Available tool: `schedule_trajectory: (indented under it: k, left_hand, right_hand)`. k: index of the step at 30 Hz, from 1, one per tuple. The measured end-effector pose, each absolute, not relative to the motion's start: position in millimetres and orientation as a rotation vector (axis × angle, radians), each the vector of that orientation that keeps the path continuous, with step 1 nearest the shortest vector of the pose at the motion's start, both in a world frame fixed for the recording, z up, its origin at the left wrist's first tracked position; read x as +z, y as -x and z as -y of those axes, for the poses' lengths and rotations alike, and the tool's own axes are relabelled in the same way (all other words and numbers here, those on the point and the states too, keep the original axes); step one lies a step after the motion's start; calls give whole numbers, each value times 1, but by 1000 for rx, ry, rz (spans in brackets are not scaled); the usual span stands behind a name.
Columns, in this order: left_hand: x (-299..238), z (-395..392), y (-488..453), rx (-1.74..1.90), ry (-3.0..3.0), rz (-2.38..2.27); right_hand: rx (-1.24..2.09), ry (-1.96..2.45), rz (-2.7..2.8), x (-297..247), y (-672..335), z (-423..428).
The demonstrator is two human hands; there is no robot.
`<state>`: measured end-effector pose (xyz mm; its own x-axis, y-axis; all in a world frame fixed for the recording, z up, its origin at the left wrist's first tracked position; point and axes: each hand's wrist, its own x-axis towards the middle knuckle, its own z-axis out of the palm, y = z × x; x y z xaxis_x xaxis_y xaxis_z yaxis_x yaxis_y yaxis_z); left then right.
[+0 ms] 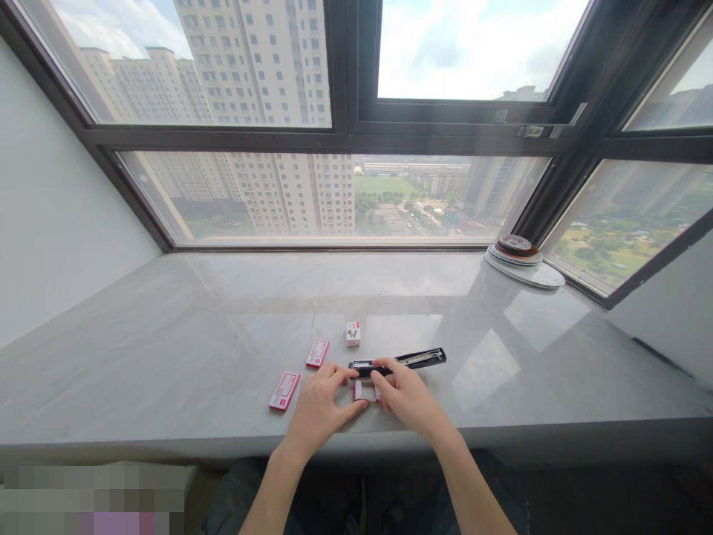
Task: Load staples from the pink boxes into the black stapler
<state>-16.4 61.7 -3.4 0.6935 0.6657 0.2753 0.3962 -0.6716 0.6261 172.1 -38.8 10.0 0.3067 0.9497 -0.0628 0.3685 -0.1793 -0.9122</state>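
Note:
A black stapler lies opened out on the grey windowsill counter, its metal staple channel showing. My left hand has its fingertips on the stapler's left end, and its thumb reaches to the edge of a small red-and-white box just in front. With bent fingers, my right hand grips the stapler's near part, its lower fingers close to that box. Whether a staple strip is between the right fingertips is too small to tell. Two flat red-and-white staple boxes lie left of my left hand. Behind the stapler stands a small white box.
Stacked round plates or mats sit in the back right corner by the window frame. The counter ends at a front edge just below my hands. Walls flank it left and right.

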Motion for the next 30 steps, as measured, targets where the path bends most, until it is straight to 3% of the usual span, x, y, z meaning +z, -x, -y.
schedule_trajectory:
  k: [8,18,30]
  left_hand:
    - [-7,-62,14,689,-2368,-830]
    - [-4,-62,19,582,-2413,-799]
    - [-9,-66,20,606,-2355,-804]
  right_hand:
    - [970,1504,973,-19,-164,4]
    - [549,1659,1389,16,-155,3]
    - [409,1937,1620,6,-159,43]
